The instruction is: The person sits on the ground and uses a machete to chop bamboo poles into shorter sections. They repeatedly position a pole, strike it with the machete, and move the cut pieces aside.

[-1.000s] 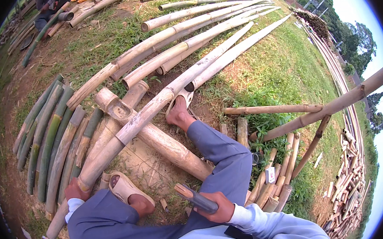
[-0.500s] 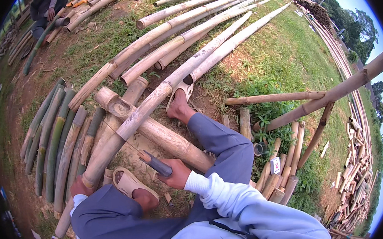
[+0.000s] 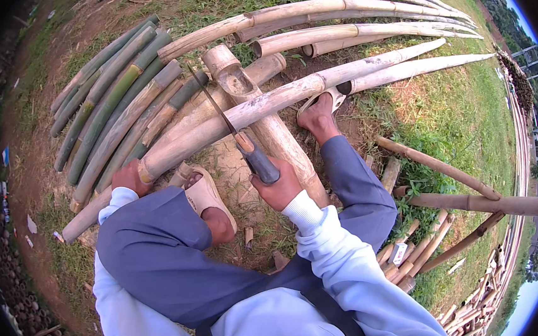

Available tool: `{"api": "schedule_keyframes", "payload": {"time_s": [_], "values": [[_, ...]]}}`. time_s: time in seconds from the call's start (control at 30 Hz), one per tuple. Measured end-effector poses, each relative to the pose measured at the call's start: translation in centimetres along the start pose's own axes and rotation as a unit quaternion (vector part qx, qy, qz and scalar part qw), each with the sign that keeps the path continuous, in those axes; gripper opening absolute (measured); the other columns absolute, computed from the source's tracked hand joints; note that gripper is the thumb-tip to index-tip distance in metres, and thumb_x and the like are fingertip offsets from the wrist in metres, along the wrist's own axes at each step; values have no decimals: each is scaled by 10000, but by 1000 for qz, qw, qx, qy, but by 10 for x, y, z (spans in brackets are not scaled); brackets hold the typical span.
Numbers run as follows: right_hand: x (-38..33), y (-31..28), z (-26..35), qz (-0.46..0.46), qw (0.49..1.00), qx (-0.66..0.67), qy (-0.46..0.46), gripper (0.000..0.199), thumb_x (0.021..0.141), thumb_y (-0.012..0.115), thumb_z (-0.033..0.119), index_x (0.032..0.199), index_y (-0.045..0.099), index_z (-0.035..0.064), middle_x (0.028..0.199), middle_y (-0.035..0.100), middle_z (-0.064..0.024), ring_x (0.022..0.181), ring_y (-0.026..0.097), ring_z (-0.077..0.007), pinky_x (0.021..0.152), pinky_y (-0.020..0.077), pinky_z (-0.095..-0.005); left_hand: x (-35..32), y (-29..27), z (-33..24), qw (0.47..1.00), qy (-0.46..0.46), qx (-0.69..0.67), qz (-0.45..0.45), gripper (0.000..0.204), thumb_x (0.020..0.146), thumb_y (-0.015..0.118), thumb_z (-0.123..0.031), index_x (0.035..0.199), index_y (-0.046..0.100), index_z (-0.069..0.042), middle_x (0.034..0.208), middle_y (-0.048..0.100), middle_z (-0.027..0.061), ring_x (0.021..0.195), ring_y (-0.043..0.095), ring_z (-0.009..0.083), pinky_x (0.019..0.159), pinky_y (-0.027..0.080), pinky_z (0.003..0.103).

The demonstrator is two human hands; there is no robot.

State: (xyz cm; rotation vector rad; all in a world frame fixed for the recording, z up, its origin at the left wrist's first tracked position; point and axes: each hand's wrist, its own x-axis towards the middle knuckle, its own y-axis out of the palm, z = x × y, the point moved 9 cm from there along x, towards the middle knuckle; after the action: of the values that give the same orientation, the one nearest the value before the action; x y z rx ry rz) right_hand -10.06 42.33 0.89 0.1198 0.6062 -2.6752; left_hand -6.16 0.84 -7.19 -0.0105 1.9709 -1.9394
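A long pale bamboo pole (image 3: 288, 96) slants across in front of me, resting over a thick notched bamboo log (image 3: 279, 139). Near its lower-left end, my left hand (image 3: 129, 179) is closed around the pole. My right hand (image 3: 278, 186) grips the dark handle of a handsaw (image 3: 259, 161). The saw's narrow blade lies across the pole, its tip reaching past the far side. Whether the teeth are sunk into the bamboo, I cannot tell. My sandalled feet stand on either side of the notched log.
Several shorter green and brown bamboo pieces (image 3: 103, 108) lie at the left. Long poles (image 3: 363, 6) stretch across the grass beyond. On the right are a bamboo frame (image 3: 467, 201), cut pieces with a small white box (image 3: 398, 252) on them, and a heap of offcuts (image 3: 476, 306).
The view has swung, so the scene sits further right and lower at the right side. The saw has slid away from me, with more blade showing beyond the pole. Both hands keep their holds.
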Motion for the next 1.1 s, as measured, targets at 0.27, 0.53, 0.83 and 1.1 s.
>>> {"api": "schedule_keyframes", "payload": {"time_s": [0.27, 0.53, 0.83, 1.1], "values": [[-197, -59, 31, 14, 995, 1, 99, 323, 840, 723, 18, 1162, 696, 21, 760, 689, -110, 656, 700, -187, 656, 529, -298, -20, -1, 4, 1000, -17, -3, 4, 572, 693, 843, -341, 1114, 558, -79, 1059, 726, 219, 985, 700, 418, 855, 547, 518], [-4, 2, -4, -30, 999, 24, -32, 205, 832, 740, 74, 981, 646, -30, 781, 647, -111, 723, 604, -195, 727, 507, -345, -2, -1, -11, 999, 13, -39, -22, 598, 679, 845, -355, 1124, 560, -73, 1043, 729, 213, 983, 701, 416, 849, 553, 524], [-167, -52, 10, 5, 997, -25, 75, 329, 838, 719, 13, 1166, 693, 6, 773, 676, -123, 723, 691, -165, 692, 529, -305, -14, 7, 3, 999, -25, -28, 25, 680, 651, 854, -379, 1198, 583, -79, 1090, 727, 205, 1025, 692, 416, 892, 552, 496], [-42, -7, -17, -29, 999, 41, -9, 259, 862, 719, 38, 1106, 660, -26, 835, 653, -64, 779, 587, -120, 735, 494, -291, -4, 9, -7, 999, -15, -45, 14, 661, 661, 863, -345, 1198, 585, -77, 1116, 725, 204, 1042, 687, 413, 892, 545, 500]]}}
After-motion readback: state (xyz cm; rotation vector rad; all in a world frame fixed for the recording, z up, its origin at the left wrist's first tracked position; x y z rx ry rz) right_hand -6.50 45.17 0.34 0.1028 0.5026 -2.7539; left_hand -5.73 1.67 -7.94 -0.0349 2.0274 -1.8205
